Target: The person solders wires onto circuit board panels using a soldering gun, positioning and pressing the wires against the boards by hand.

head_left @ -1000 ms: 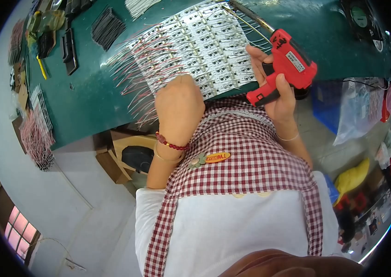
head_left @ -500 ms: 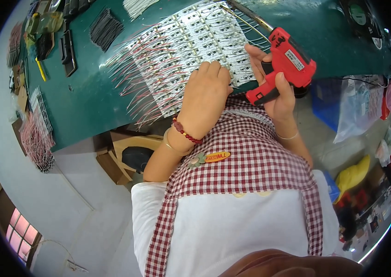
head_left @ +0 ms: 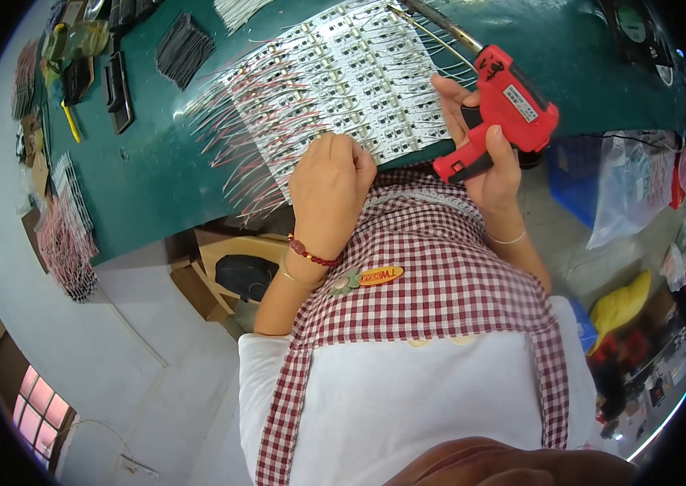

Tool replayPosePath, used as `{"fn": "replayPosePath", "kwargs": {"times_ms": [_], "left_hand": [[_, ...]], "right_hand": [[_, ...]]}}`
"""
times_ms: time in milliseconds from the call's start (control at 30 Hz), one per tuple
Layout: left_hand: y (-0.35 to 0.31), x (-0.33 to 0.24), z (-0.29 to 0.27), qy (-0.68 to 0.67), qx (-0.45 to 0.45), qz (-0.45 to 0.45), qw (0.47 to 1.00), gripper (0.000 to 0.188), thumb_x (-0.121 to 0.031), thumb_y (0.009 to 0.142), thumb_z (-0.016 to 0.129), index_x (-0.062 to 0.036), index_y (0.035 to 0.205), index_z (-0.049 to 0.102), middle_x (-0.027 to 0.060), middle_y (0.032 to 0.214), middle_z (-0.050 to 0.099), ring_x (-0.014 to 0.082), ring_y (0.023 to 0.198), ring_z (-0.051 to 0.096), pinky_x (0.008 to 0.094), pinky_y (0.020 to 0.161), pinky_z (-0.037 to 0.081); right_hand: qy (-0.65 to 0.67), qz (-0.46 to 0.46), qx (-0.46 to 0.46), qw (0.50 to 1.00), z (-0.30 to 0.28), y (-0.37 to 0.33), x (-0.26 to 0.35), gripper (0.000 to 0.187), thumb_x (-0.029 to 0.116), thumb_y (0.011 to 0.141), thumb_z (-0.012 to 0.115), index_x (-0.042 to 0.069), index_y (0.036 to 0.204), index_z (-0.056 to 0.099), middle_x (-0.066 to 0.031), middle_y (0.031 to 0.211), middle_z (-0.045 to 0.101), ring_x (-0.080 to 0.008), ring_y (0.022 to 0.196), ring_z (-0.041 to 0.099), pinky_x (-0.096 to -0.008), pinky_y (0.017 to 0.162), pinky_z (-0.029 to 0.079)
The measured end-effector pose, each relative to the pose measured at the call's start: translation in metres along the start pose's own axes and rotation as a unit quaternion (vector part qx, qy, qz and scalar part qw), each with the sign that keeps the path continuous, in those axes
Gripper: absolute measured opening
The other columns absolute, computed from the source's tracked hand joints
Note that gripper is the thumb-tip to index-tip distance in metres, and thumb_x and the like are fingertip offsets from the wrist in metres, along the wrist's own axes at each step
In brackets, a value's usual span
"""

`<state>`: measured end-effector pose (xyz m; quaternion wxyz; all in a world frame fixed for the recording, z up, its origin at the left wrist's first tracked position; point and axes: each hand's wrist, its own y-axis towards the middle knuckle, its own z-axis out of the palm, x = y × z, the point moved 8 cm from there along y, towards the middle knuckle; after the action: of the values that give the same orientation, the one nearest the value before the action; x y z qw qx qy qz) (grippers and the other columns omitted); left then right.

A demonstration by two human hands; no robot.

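In the right hand (head_left: 490, 185) — handle (head_left: 463, 156) between grasping fingers (head_left: 449, 91) — sits the red soldering gun (head_left: 513, 105); left hand (head_left: 329, 190) curled, hold unclear.

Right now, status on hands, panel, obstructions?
Right hand holding red soldering gun. Left hand over near edge of circuit-board panel, grip hidden. Red and white wires sprawling off panel's left side.

The right hand (head_left: 495, 183) holds a soldering gun (head_left: 509, 105) at two o'clock; the left hand (head_left: 328, 188) overlaps the six-o'clock edge of the circuit boards (head_left: 351, 89).
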<state>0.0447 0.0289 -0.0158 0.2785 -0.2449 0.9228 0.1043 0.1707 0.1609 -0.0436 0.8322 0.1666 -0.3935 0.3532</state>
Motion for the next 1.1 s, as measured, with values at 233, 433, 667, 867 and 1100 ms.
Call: {"fn": "replayPosePath", "kwargs": {"times_ms": [233, 433, 667, 867, 1100], "left_hand": [[0.004, 0.004, -0.005, 0.073, 0.022, -0.088, 0.993, 0.013, -0.01, 0.078, 0.062, -0.0037, 0.069, 0.055, 0.0087, 0.068, 0.055, 0.0278, 0.06, 0.056, 0.0378, 0.051, 0.042], [-0.003, 0.002, -0.009, 0.074, 0.044, -0.049, 0.995, 0.006, -0.008, 0.078, 0.06, -0.0041, 0.075, 0.058, 0.0108, 0.072, 0.056, 0.0311, 0.063, 0.056, 0.0398, 0.054, 0.043], [-0.008, -0.014, -0.009, 0.072, 0.058, 0.065, 0.994, 0.032, -0.004, 0.075, 0.067, -0.0154, 0.104, 0.068, 0.0038, 0.087, 0.053, 0.0234, 0.086, 0.053, 0.0364, 0.072, 0.039], [-0.019, -0.014, -0.017, 0.072, 0.018, 0.094, 0.993, 0.036, -0.003, 0.072, 0.069, -0.0174, 0.106, 0.069, 0.0009, 0.09, 0.055, 0.0221, 0.086, 0.051, 0.0358, 0.076, 0.038], [-0.017, 0.001, -0.035, 0.06, -0.113, 0.032, 0.991, 0.021, -0.006, 0.072, 0.071, -0.015, 0.09, 0.068, 0.0003, 0.093, 0.057, 0.021, 0.09, 0.052, 0.0376, 0.076, 0.035]], "right_hand": [[-0.043, 0.017, 0.002, 0.999, 0.0, 0.001, -0.002, 0.04, 0.035, 0.094, 0.053, 0.005, 0.12, 0.047, -0.029, 0.139, 0.041, -0.0385, 0.138, 0.031, -0.0465, 0.118, 0.017], [-0.036, 0.012, 0.005, 0.999, -0.001, 0.0, -0.002, 0.039, 0.034, 0.094, 0.052, 0.004, 0.12, 0.046, -0.0292, 0.138, 0.041, -0.0384, 0.138, 0.031, -0.0467, 0.118, 0.016], [-0.045, 0.012, 0.008, 0.999, 0.0, 0.0, -0.002, 0.039, 0.033, 0.094, 0.052, 0.004, 0.12, 0.046, -0.029, 0.138, 0.041, -0.0379, 0.138, 0.032, -0.0468, 0.118, 0.016], [-0.017, 0.004, 0.006, 1.0, 0.001, 0.001, 0.0, 0.034, 0.028, 0.095, 0.052, 0.003, 0.119, 0.049, -0.027, 0.135, 0.045, -0.0356, 0.136, 0.035, -0.0467, 0.118, 0.017], [-0.041, 0.01, 0.002, 0.999, -0.001, 0.001, 0.0, 0.039, 0.034, 0.094, 0.052, 0.004, 0.119, 0.046, -0.0295, 0.137, 0.042, -0.0381, 0.138, 0.032, -0.0471, 0.118, 0.016]]}}
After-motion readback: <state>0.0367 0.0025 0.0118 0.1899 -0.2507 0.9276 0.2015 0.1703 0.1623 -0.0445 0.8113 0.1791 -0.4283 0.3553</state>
